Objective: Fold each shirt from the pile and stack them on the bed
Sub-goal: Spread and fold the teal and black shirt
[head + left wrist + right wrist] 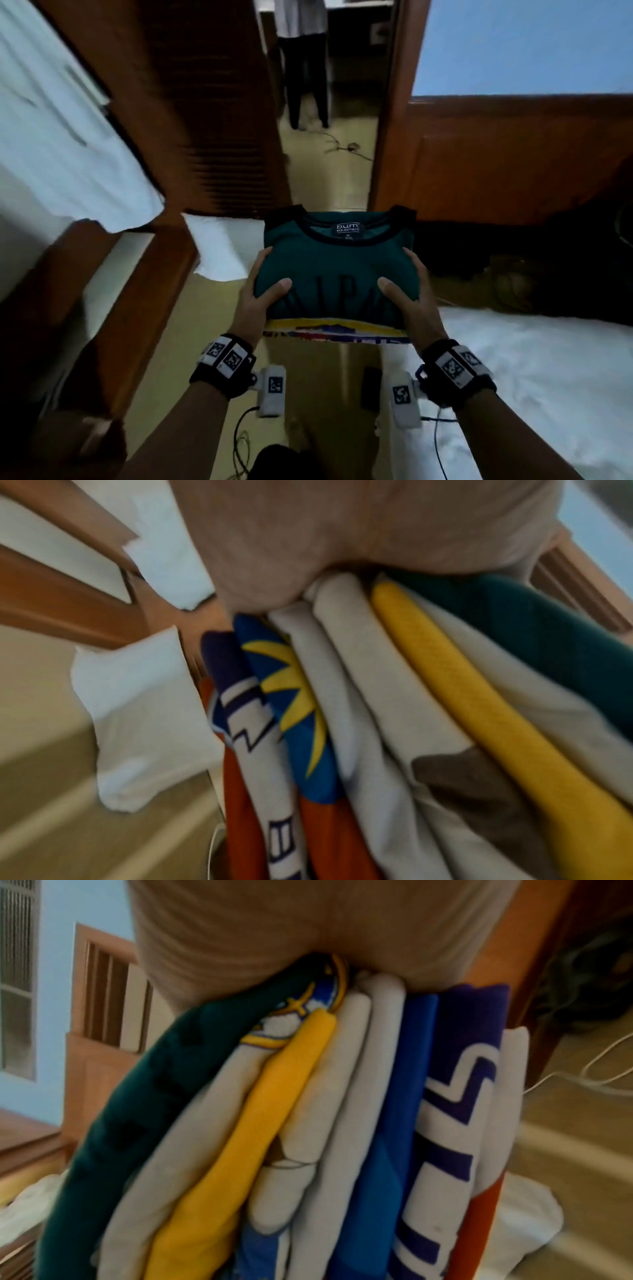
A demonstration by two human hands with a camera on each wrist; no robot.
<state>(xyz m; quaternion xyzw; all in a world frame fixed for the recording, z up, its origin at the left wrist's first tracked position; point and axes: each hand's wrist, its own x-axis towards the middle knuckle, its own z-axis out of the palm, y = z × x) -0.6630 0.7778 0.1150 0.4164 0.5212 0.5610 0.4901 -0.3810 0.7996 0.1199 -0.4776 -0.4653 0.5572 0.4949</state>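
Bedroom, dim light: tan floor (pixel 318 192), wood-panelled walls, an open doorway at 12 o'clock with a standing person (pixel 303 61) beyond it. White bed (pixel 534 370) at 4 o'clock; white bedding (pixel 58 137) on a second bed at 10 o'clock.

Stack of folded shirts (pixel 337 274) held in the air at centre frame, over the floor, just beside the bed's edge at 3 o'clock and not on it. Teal shirt (pixel 339 260) on top, dark collar and neck label toward 12 o'clock. Wrist views show the layers below: yellow shirt (pixel 240 1123), several white ones, blue, purple-and-white, orange at the bottom.

Left hand (pixel 260 301) clamps the stack's left edge, thumb on top; the other fingers mostly hidden under the stack. Right hand (pixel 411 301) mirrors it on the right edge. Both hold the stack.

Handling, as judged: soft, limp, light per piece but bulky together. Layers could slide or splay at the near edge, where the folds fan loose. Best hold looks like both side edges with support under the bottom shirt, kept level when set down on the bed.
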